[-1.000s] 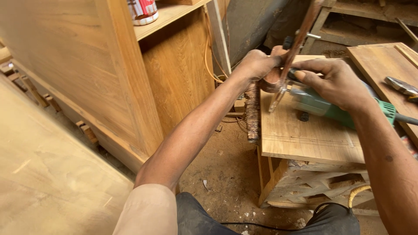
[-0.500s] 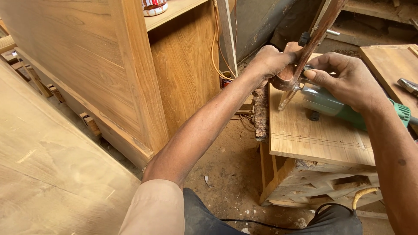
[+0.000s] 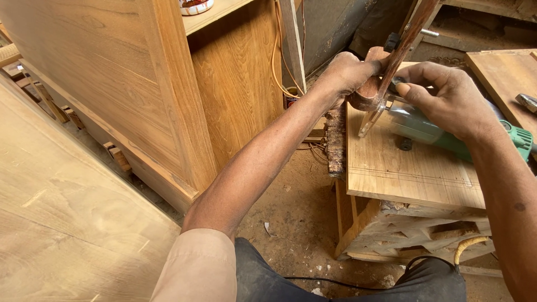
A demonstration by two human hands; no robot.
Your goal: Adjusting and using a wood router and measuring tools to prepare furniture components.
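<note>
My left hand (image 3: 347,72) grips the rounded reddish wooden handle (image 3: 366,95) of a long thin brown saw-like frame (image 3: 417,22) that rises toward the top edge. The frame's lower metal tip (image 3: 366,126) touches a pale wooden board (image 3: 403,173). My right hand (image 3: 447,100) lies closed over the body of a green power tool (image 3: 417,128) that rests on this board, with the thumb next to the frame. The tool's green rear end (image 3: 520,140) shows behind my wrist. Its working end is hidden under the hands.
The board sits on a rough carved wooden block (image 3: 425,232). A tall wooden cabinet (image 3: 112,84) stands at left and a large slanted panel (image 3: 56,223) lies at lower left. Another board (image 3: 503,72) with a metal tool (image 3: 527,102) is at right. A black cable (image 3: 313,278) crosses the dusty floor.
Both hands keep their holds. The hands, frame and power tool sit slightly higher and farther right in view, and the frame stands a little steeper.
</note>
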